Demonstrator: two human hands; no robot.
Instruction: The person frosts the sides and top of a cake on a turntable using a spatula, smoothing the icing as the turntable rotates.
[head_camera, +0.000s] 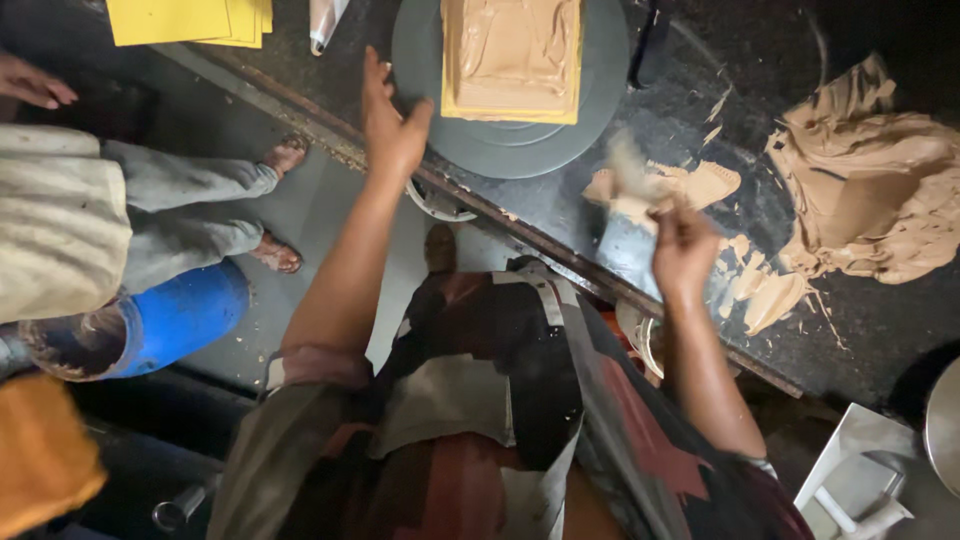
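the left hand (392, 120) is open, fingers spread, and rests at the rim of a round grey turntable (420, 70) on the dark worktop (880, 320). i cannot tell for sure if the palm presses the rim or only touches it. on the turntable stands a square cake (512, 55) covered in light brown cream, on a yellow board whose edge shows under it.

the right hand (683, 250) is clenched around the handle of a flat scraper (628, 195); the blade is blurred and carries some cream. it is over the worktop, to the right of the turntable, near smears of cream (700, 185). farther right lies a big heap of the same cream (870, 190).

i judge that the cream is soft and sticky, so it keeps every mark and will cling to the blade. the cake looks heavy enough but fragile on its sides; better to take hold of the yellow board or the turntable rim, not the coated faces. the scraper is stiff and light, and its handle may be slippery with cream.

at the left another person stands, with bare feet (280, 205), beside a blue barrel (180, 315). yellow sheets (170, 18) lie at the top left.
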